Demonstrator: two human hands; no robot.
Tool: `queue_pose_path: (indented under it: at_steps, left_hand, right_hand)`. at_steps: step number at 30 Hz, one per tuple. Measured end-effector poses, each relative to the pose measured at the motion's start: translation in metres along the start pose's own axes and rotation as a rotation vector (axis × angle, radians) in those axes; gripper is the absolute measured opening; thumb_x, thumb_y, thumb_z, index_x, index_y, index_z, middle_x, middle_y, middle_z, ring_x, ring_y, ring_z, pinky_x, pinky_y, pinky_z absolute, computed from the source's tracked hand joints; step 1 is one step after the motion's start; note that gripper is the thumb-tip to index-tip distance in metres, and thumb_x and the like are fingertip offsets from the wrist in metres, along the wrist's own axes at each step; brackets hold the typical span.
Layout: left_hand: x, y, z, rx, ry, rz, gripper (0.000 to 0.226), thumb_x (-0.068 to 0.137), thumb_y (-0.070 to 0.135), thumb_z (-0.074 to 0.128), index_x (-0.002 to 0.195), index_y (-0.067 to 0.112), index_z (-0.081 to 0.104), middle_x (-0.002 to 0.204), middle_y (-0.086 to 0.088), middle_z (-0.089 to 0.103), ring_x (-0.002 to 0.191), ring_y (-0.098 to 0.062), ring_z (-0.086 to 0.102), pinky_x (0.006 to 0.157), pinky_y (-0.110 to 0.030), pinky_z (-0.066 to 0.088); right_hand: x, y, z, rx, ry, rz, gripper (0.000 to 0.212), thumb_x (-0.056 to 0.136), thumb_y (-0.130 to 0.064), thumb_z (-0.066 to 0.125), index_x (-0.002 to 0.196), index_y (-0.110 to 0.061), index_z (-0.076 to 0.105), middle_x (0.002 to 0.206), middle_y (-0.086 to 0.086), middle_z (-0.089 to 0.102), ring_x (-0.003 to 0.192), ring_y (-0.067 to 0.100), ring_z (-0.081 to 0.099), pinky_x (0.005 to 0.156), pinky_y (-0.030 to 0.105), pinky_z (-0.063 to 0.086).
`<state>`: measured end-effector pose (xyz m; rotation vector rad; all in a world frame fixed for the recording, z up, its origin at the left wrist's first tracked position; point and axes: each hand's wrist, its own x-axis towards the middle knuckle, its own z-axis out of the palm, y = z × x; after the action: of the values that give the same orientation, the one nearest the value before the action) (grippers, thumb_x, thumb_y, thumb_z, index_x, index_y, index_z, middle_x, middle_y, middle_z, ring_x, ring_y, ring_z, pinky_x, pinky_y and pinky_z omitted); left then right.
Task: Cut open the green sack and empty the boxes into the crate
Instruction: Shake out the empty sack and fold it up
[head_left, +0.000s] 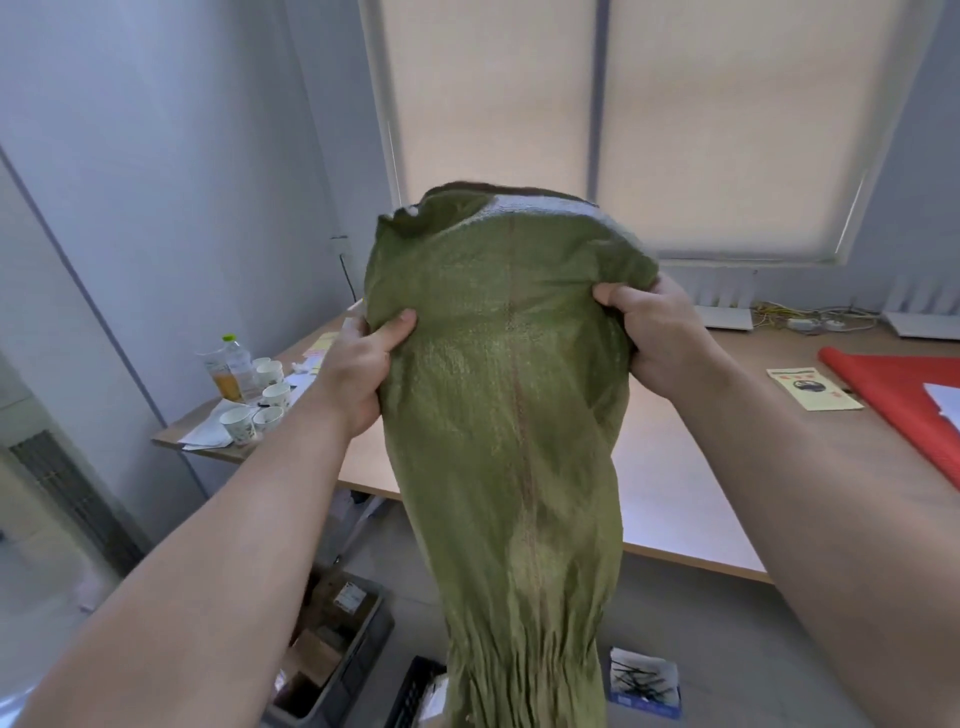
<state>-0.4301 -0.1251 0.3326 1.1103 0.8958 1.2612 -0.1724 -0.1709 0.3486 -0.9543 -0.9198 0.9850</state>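
Here both hands (358, 364) (657, 332) clamp the raised green sack (498, 415); its mouth is cut off below.

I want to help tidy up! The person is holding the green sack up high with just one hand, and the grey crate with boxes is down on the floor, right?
Not quite. The head view shows both hands gripping the green sack: the left hand and the right hand. The grey crate with boxes is on the floor.

Both hands (509, 353) gripping green sack (509, 415) aloft — crate (358, 670) below
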Motion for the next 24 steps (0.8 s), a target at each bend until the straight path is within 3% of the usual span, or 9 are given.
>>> queue_pose_path:
  at_steps: [4,8,11,13,17,18,20,22,24]
  left_hand:
    - [0.007,0.002,-0.005,0.008,0.049,0.068,0.035,0.091,0.025,0.065,0.124,0.017,0.057,0.117,-0.007,0.068,0.102,-0.023,0.069,0.085,-0.043,0.057]
    - [0.013,-0.001,-0.004,0.015,0.088,-0.015,0.040,0.091,0.015,0.063,0.129,0.011,0.052,0.121,-0.017,0.065,0.100,-0.031,0.069,0.077,-0.045,0.057]
    - [0.016,-0.003,-0.011,0.076,0.232,0.012,0.078,0.088,0.013,0.065,0.151,0.031,0.022,0.144,-0.009,0.045,0.112,-0.031,0.060,0.091,-0.053,0.052]
    - [0.016,-0.002,-0.016,0.078,0.273,0.048,0.083,0.087,0.018,0.064,0.149,0.046,0.017,0.154,-0.004,0.033,0.120,-0.031,0.056,0.096,-0.055,0.049]
    - [0.021,0.000,-0.017,0.101,0.231,0.058,0.042,0.094,0.014,0.051,0.129,0.037,0.057,0.133,-0.008,0.059,0.105,-0.025,0.065,0.090,-0.045,0.055]
    - [0.020,0.000,-0.015,0.115,0.217,0.053,0.034,0.097,0.009,0.047,0.117,0.031,0.065,0.119,-0.010,0.066,0.093,-0.023,0.066,0.084,-0.041,0.056]
    - [0.020,0.004,-0.015,0.156,0.165,0.020,0.027,0.097,0.007,0.047,0.103,0.021,0.069,0.099,-0.012,0.068,0.076,-0.020,0.063,0.073,-0.036,0.053]
    - [0.016,0.011,-0.018,0.248,0.035,-0.044,0.016,0.093,0.016,0.060,0.104,0.013,0.070,0.096,-0.013,0.069,0.074,-0.020,0.064,0.071,-0.035,0.053]
    - [0.010,0.017,-0.024,0.366,-0.147,-0.102,0.033,0.081,0.026,0.073,0.108,0.009,0.070,0.094,-0.011,0.070,0.073,-0.022,0.066,0.062,-0.032,0.055]
  right_hand:
    - [0.006,0.003,-0.004,-0.091,0.028,-0.049,0.025,0.092,-0.005,0.060,0.116,-0.010,0.064,0.110,0.012,0.072,0.099,0.028,0.070,0.081,0.040,0.060]
    - [0.013,0.006,-0.010,-0.041,0.107,0.071,0.059,0.087,-0.014,0.072,0.136,-0.013,0.039,0.122,0.019,0.062,0.093,0.026,0.068,0.073,0.040,0.060]
    - [0.012,0.019,-0.022,-0.054,0.064,-0.039,0.096,0.077,-0.016,0.080,0.143,-0.053,0.020,0.140,0.020,0.044,0.114,0.030,0.060,0.097,0.049,0.052]
    - [0.006,0.023,-0.022,-0.341,-0.062,-0.173,0.106,0.070,-0.026,0.084,0.134,-0.073,0.014,0.157,0.007,0.023,0.132,0.026,0.043,0.109,0.049,0.041]
    - [0.001,0.023,-0.007,-0.998,-0.350,-0.214,0.105,0.064,-0.031,0.090,0.142,-0.059,0.024,0.162,-0.012,-0.014,0.148,0.020,0.007,0.118,0.049,0.022]
    - [0.002,0.025,-0.003,-1.124,-0.417,-0.182,0.099,0.062,-0.035,0.090,0.141,-0.054,0.034,0.162,-0.015,-0.013,0.147,0.022,0.007,0.117,0.051,0.024]
    - [0.004,0.030,0.002,-1.306,-0.457,-0.159,0.078,0.065,-0.035,0.087,0.133,-0.042,0.049,0.159,-0.009,0.014,0.139,0.026,0.020,0.109,0.047,0.033]
    - [0.007,0.034,0.003,-1.291,-0.354,-0.198,0.053,0.074,-0.027,0.082,0.121,-0.033,0.059,0.129,0.000,0.049,0.116,0.024,0.043,0.089,0.033,0.042]
    - [0.009,0.034,-0.002,-1.135,-0.218,-0.191,0.034,0.077,-0.020,0.077,0.106,-0.033,0.063,0.098,-0.001,0.059,0.092,0.020,0.053,0.070,0.026,0.041]
